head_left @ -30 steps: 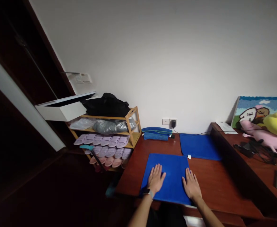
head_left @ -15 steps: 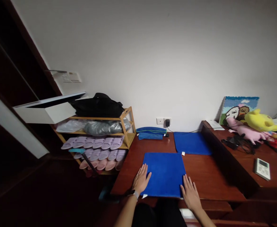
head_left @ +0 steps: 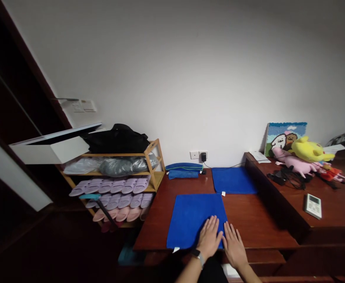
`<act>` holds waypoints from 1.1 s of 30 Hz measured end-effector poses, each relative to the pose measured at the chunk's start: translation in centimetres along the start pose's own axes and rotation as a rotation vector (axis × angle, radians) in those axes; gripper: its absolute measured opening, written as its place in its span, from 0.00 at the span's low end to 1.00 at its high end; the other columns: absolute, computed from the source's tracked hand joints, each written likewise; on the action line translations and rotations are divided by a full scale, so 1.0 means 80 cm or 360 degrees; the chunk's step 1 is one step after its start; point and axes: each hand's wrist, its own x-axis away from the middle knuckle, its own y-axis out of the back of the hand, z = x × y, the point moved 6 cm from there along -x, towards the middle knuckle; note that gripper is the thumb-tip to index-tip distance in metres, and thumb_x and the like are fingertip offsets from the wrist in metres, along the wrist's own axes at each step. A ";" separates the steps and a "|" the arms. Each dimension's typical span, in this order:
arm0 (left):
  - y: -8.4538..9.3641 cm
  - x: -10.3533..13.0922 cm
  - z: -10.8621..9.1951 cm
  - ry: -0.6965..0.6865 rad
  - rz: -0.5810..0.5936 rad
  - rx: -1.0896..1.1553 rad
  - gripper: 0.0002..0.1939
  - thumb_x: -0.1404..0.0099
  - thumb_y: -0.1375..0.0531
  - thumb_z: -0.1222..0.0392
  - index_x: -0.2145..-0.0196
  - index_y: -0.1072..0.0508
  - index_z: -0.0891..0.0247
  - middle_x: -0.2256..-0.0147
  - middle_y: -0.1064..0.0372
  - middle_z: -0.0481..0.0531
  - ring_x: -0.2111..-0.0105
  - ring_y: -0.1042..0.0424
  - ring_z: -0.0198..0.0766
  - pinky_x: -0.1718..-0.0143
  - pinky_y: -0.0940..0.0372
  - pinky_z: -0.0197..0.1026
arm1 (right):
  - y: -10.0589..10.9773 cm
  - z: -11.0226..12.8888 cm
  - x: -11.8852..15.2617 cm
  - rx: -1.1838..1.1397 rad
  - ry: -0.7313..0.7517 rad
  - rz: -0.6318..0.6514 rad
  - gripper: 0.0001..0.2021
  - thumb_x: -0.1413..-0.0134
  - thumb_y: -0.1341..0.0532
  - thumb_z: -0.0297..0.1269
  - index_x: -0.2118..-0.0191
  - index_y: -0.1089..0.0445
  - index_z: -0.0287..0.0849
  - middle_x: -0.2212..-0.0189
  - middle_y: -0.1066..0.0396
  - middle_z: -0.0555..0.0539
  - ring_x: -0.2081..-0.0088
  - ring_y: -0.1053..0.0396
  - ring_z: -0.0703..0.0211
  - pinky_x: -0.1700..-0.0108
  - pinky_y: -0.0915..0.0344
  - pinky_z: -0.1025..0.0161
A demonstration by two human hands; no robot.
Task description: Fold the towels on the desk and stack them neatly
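A blue cloth (head_left: pixel 190 216) lies spread flat on the brown wooden table, with a small white tag at its near left corner. My left hand (head_left: pixel 210 237) rests palm down on the right part of this cloth, its fingers stretched out; a watch is on that wrist. Beside it, my right hand (head_left: pixel 234 245) lies flat at the cloth's right edge, fingers straight and partly over the bare wood. Neither hand grips anything. Farther back, a second blue cloth (head_left: pixel 234 181) lies flat near the wall.
Folded blue cloths (head_left: pixel 184 171) sit at the table's back left. A shoe rack (head_left: pixel 156 181) with slippers stands on the left, a black bag (head_left: pixel 117 139) on top. On the raised right surface are plush toys (head_left: pixel 309 151), cables and a remote control (head_left: pixel 313 206).
My left hand has moved right across the cloth, from its left edge to next to my right hand. My right hand stays at the right edge. The view has shifted slightly.
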 end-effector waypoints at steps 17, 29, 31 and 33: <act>0.077 0.193 0.204 0.0519 -0.0120 -0.0429 0.35 0.23 0.55 0.43 0.26 0.63 0.55 0.28 0.52 0.53 0.30 0.48 0.44 0.31 0.45 0.53 | -0.001 -0.003 0.000 0.0009 -0.0015 -0.0017 0.34 0.30 0.62 0.51 0.26 0.53 0.40 0.26 0.57 0.49 0.26 0.60 0.50 0.26 0.59 0.45; 0.097 0.205 0.158 0.0204 -0.0096 -0.0393 0.32 0.22 0.55 0.46 0.27 0.63 0.46 0.28 0.52 0.45 0.30 0.47 0.41 0.30 0.45 0.51 | -0.007 0.025 0.055 -0.0087 -0.0042 -0.0158 0.33 0.30 0.61 0.53 0.27 0.50 0.43 0.27 0.55 0.50 0.26 0.60 0.47 0.26 0.57 0.42; 0.100 0.207 0.162 0.0164 -0.0109 -0.0396 0.33 0.23 0.54 0.46 0.27 0.63 0.47 0.28 0.51 0.45 0.31 0.45 0.41 0.31 0.43 0.50 | -0.009 0.027 0.056 -0.0079 -0.0034 -0.0133 0.33 0.30 0.61 0.52 0.27 0.50 0.43 0.27 0.56 0.50 0.26 0.61 0.47 0.26 0.57 0.42; 0.103 0.209 0.167 0.0131 -0.0117 -0.0389 0.34 0.23 0.52 0.45 0.27 0.63 0.46 0.29 0.50 0.45 0.31 0.44 0.42 0.32 0.42 0.50 | -0.006 0.030 0.051 -0.0066 -0.0038 -0.0082 0.33 0.30 0.62 0.51 0.27 0.50 0.42 0.27 0.57 0.50 0.26 0.61 0.48 0.26 0.57 0.43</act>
